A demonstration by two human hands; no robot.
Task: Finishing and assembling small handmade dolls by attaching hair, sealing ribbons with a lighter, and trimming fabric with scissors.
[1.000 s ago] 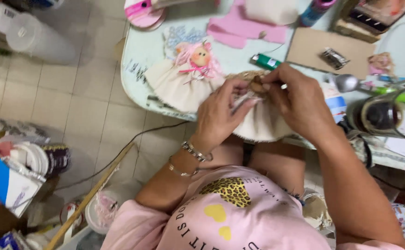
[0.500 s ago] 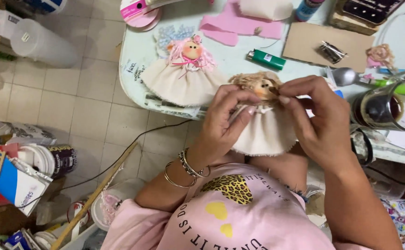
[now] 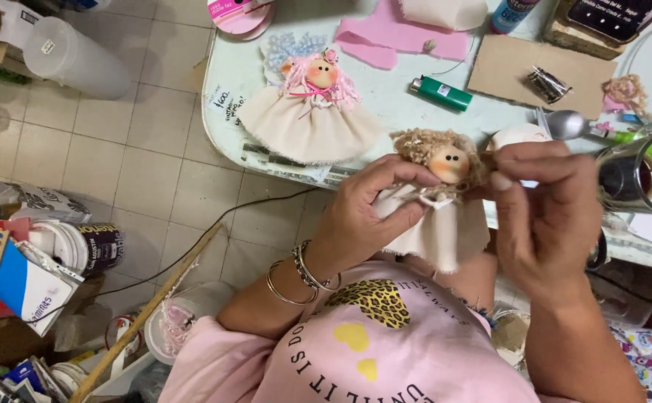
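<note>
From the head view, we are seeing the left hand (image 3: 367, 216) wrapping its fingers (image 3: 408, 179) around the body of a small doll with curly blond hair (image 3: 445, 160), clamping its cream dress; the right hand (image 3: 546, 216) is pinching thumb and fingertips (image 3: 501, 181) together just beside the doll's head, touching the curls; beyond the fingers, a second doll with pink hair (image 3: 315, 112) is lying on the table (image 3: 225, 89); a green lighter (image 3: 439, 93) is lying beyond the right fingertips.
</note>
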